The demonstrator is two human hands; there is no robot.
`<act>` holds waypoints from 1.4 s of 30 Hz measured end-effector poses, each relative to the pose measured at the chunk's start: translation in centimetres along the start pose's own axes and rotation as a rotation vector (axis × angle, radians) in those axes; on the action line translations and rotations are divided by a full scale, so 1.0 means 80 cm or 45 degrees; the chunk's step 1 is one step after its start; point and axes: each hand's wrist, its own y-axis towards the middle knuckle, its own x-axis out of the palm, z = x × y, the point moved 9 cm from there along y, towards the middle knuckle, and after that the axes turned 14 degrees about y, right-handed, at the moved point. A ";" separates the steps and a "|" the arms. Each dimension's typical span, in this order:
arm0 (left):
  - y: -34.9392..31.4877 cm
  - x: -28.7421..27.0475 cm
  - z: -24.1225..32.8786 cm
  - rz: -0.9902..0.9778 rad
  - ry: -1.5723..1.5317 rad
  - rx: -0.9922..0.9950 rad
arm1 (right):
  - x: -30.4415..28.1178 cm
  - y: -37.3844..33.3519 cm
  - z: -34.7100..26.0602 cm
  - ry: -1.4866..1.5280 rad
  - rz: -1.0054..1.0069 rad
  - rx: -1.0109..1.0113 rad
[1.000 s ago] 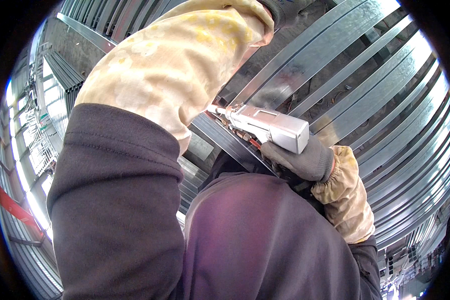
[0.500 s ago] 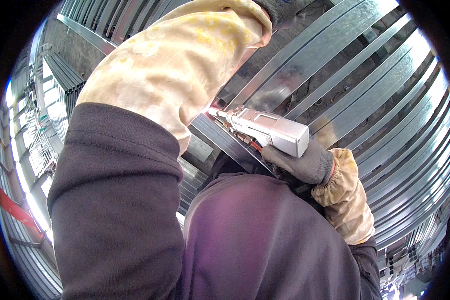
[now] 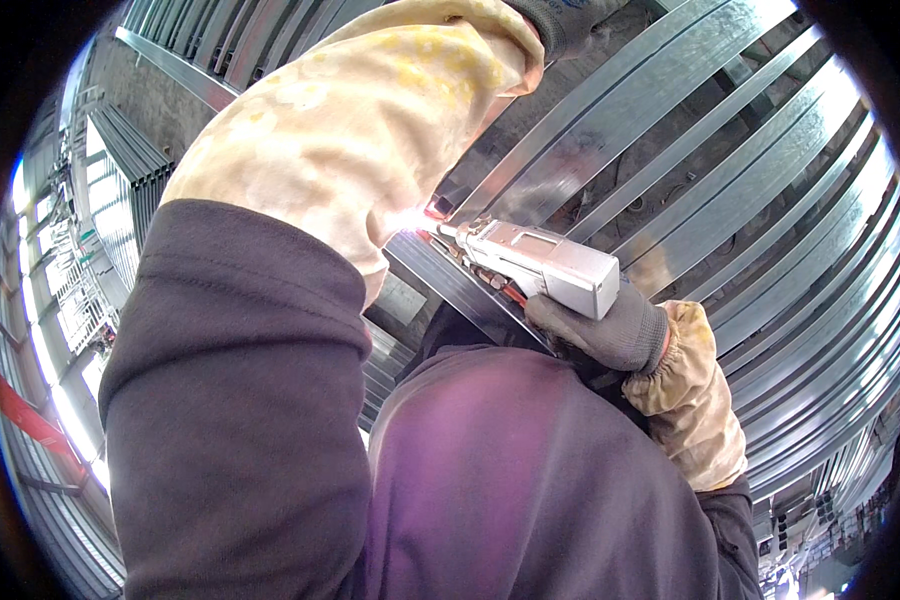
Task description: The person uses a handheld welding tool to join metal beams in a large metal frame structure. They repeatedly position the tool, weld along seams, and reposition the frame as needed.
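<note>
In a grey work glove, my right hand (image 3: pixel 610 335) is wrapped round the grip of a white, boxy handheld welding gun (image 3: pixel 545 260). The gun's nozzle points left toward a bright pinkish-white glow (image 3: pixel 410 222) at the end of a metal bar (image 3: pixel 455 275). My left arm, in a cream patterned sleeve cover (image 3: pixel 340 120), reaches across to the top edge. There the grey-gloved left hand (image 3: pixel 565 25) is mostly cut off by the picture rim, with its fingers out of sight. The sleeve hides part of the glowing spot.
Long galvanised metal bars (image 3: pixel 660 105) run side by side with gaps above the floor, on the right. More bars (image 3: pixel 235 40) lie at the top left. A stack of metal profiles (image 3: pixel 130 150) stands at the left. My dark-clothed leg (image 3: pixel 530 450) fills the lower middle.
The glow at the nozzle has turned much brighter. My right hand and the welding gun have barely shifted, and the left arm stays almost in place.
</note>
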 end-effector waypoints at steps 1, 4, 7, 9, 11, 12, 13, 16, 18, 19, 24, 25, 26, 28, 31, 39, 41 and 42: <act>0.000 0.001 0.000 -0.003 -0.001 0.001 | 0.000 -0.001 0.000 -0.001 0.003 0.011; 0.001 0.000 0.000 0.002 -0.002 0.007 | 0.001 -0.001 -0.001 -0.002 0.007 0.000; 0.002 0.001 0.001 0.006 -0.004 0.015 | 0.001 -0.002 0.002 0.042 0.030 -0.025; 0.004 0.002 0.002 0.010 -0.008 0.019 | -0.001 -0.004 0.003 0.003 0.033 -0.082; 0.005 0.002 0.003 0.015 -0.012 0.022 | -0.001 -0.006 -0.005 -0.127 -0.018 -0.140; 0.007 0.003 0.002 0.023 -0.014 0.027 | -0.004 -0.008 -0.007 -0.117 -0.014 -0.149; 0.008 0.003 0.002 0.031 -0.017 0.028 | -0.005 -0.013 -0.009 -0.109 -0.010 -0.159; 0.004 0.005 -0.003 0.062 -0.035 0.021 | -0.007 -0.025 -0.016 -0.110 -0.001 -0.123; -0.009 0.004 -0.015 0.126 -0.083 0.016 | -0.008 -0.035 -0.017 -0.097 0.012 -0.090; -0.015 0.007 -0.020 0.168 -0.118 0.031 | -0.010 -0.039 -0.013 -0.071 0.038 -0.076; -0.103 -0.059 -0.097 0.121 -0.625 -0.003 | -0.015 -0.062 -0.021 0.059 0.179 -0.034; -0.129 -0.061 -0.134 0.167 -0.445 -0.077 | -0.011 -0.064 -0.026 0.071 0.195 -0.038; -0.163 -0.055 -0.170 0.207 -0.258 -0.160 | -0.005 -0.065 -0.034 0.086 0.199 -0.047; -0.226 -0.049 -0.219 0.199 -0.220 -0.269 | 0.002 -0.069 -0.048 -0.014 0.189 -0.094; -0.271 -0.030 -0.236 0.090 -0.183 -0.427 | 0.007 -0.078 -0.067 -0.324 0.147 -0.218; -0.255 -0.041 -0.222 0.021 0.190 -0.413 | 0.084 -0.066 -0.136 0.235 0.430 -0.257; -0.252 -0.040 -0.220 0.054 0.202 -0.369 | 0.091 -0.050 -0.139 0.228 0.453 -0.293; -0.250 -0.045 -0.217 0.069 0.208 -0.343 | 0.095 -0.042 -0.142 0.226 0.468 -0.311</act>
